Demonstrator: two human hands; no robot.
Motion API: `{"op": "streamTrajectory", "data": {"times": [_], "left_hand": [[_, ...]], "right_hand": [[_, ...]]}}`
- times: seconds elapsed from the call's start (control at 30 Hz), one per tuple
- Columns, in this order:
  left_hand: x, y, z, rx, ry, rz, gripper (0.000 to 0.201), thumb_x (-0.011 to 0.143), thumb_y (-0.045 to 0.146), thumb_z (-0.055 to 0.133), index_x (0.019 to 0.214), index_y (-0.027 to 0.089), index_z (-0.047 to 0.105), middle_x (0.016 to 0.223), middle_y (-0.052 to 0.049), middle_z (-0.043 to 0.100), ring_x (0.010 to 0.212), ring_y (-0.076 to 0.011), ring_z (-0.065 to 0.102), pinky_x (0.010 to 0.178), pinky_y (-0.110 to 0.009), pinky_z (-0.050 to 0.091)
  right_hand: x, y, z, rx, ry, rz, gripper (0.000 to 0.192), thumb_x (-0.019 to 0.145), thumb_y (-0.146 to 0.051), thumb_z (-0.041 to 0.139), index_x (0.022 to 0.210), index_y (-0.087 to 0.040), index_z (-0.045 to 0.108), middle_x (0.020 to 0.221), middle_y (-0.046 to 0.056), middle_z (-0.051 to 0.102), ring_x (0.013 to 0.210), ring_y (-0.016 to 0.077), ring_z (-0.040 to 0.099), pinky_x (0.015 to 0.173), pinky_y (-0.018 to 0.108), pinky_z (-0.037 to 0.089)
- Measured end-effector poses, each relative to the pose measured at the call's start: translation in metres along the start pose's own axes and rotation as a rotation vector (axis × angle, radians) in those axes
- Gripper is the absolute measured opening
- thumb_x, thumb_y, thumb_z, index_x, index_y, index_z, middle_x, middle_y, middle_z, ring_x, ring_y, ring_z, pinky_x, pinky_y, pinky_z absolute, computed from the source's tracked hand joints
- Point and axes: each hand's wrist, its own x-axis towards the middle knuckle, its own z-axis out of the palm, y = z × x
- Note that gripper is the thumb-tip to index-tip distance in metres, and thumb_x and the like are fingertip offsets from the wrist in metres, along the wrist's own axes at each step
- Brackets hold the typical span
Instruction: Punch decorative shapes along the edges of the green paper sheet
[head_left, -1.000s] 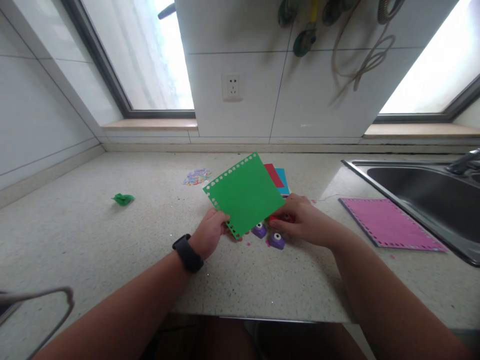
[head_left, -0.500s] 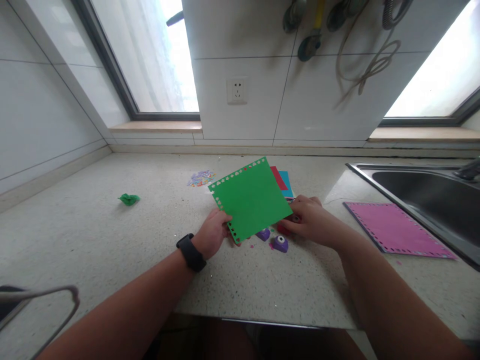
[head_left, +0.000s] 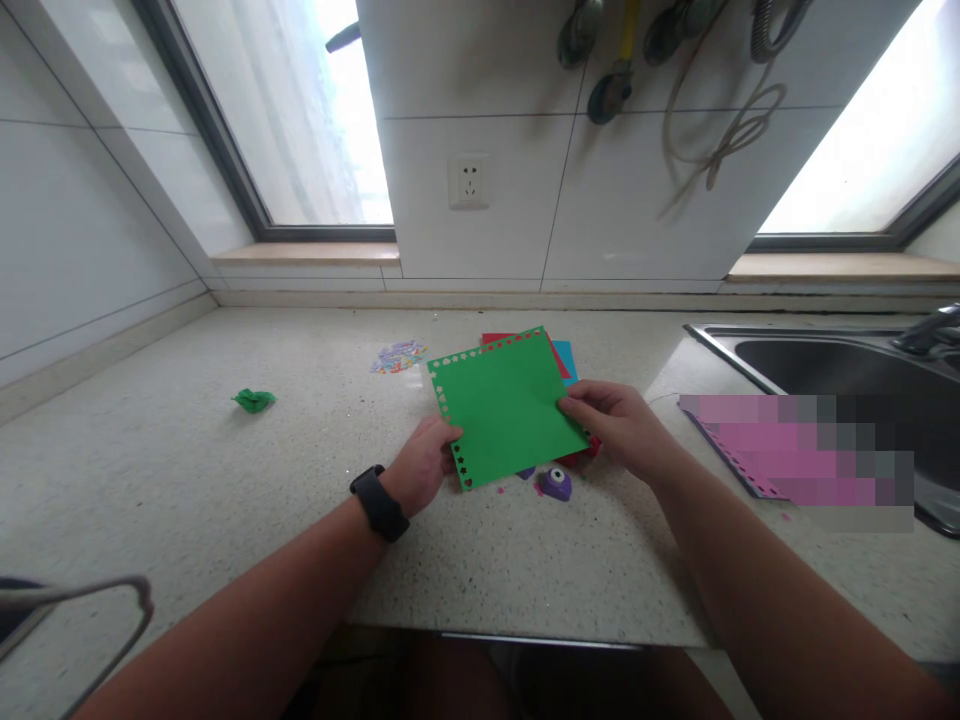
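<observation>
A green sheet of paper (head_left: 510, 410) is held up over the counter, with small shapes punched along its left and top edges. My left hand (head_left: 426, 462) pinches its left edge between thumb and fingers. At the right edge, my right hand (head_left: 616, 425) grips the same sheet. Below the paper sits a purple craft punch (head_left: 556, 484) with an eye-like top; another purple piece is mostly covered by the sheet. Something red (head_left: 581, 455) shows under the paper near my right fingers. Red paper (head_left: 561, 360) and blue paper (head_left: 566, 358) lie partly hidden behind it.
A crumpled green scrap (head_left: 253, 400) lies on the counter (head_left: 225, 500) to the left. Colourful confetti (head_left: 399, 356) is heaped at the back. Pink paper (head_left: 780, 450), partly blurred out, lies beside the sink (head_left: 787, 355) at right. A grey cable (head_left: 75, 590) crosses the lower left.
My right hand has moved from the things under the sheet to its right edge and taken hold of it. The green paper has turned to lie more level.
</observation>
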Motion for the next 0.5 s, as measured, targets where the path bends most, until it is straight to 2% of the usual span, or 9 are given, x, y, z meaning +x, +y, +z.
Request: {"op": "streamTrajectory", "data": {"times": [0.13,0.33,0.5], "left_hand": [[-0.0017,0.0070,0.0039,-0.009,-0.063,-0.025,0.023,0.078,0.037,0.066,0.083,0.015,0.060,0.065,-0.002,0.060,0.051,-0.0158,0.059,0.040,-0.026,0.046],[0.0004,0.0099,0.0041,0.049,-0.032,0.024,0.027,0.080,0.037,0.069,0.087,0.011,0.066,0.068,-0.002,0.061,0.050,-0.0118,0.056,0.037,-0.022,0.045],[0.0021,0.0070,0.0014,0.027,-0.032,0.033,0.028,0.083,0.038,0.067,0.092,0.012,0.068,0.072,-0.003,0.062,0.057,-0.0144,0.062,0.036,-0.021,0.044]], "right_hand": [[0.0028,0.0028,0.0002,0.025,0.108,-0.040,0.032,0.080,-0.050,0.077,0.085,-0.019,0.069,0.074,0.000,0.062,0.061,0.0128,0.051,0.054,0.027,0.040],[0.0067,0.0039,-0.0045,-0.083,0.212,-0.190,0.028,0.083,-0.047,0.073,0.084,-0.019,0.071,0.072,0.002,0.064,0.062,0.0141,0.052,0.055,0.027,0.041],[0.0091,0.0071,-0.0075,-0.101,0.264,-0.209,0.026,0.085,-0.047,0.072,0.084,-0.020,0.071,0.072,0.002,0.063,0.065,0.0153,0.052,0.056,0.027,0.042]]}}
